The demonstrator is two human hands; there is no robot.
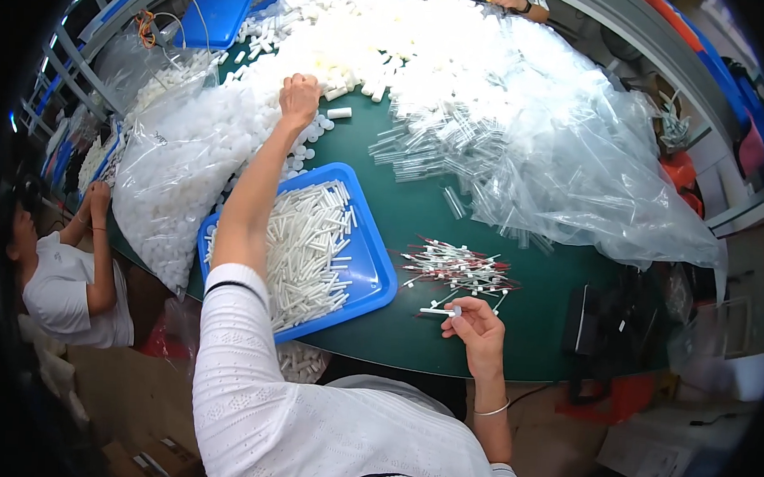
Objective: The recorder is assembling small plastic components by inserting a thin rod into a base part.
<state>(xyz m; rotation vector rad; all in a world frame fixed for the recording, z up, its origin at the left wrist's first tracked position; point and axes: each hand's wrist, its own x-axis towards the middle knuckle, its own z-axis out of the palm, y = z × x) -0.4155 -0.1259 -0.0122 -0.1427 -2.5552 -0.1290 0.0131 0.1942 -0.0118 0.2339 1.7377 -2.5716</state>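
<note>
My left hand point(299, 98) reaches across to the near edge of a large heap of white foam-like cylinders point(348, 45). Its fingers are curled down and closed at the tips, and what they hold is hidden. A loose white cylinder point(340, 113) lies just beside it. Over the table's near edge, my right hand point(478, 330) pinches a thin white stick point(434, 311) with a small round translucent cap at the finger end. Beyond that hand lies a pile of red and white wired pieces point(457, 267). Under my left forearm, a blue tray point(370, 272) holds many short white sticks point(309, 252).
A clear bag of round white caps point(176, 178) lies left of the tray. Clear plastic tubes point(446, 143) and a big clear plastic bag point(581, 170) cover the right. A co-worker point(81, 285) sits at left; another person's hand point(507, 0) shows at the far side.
</note>
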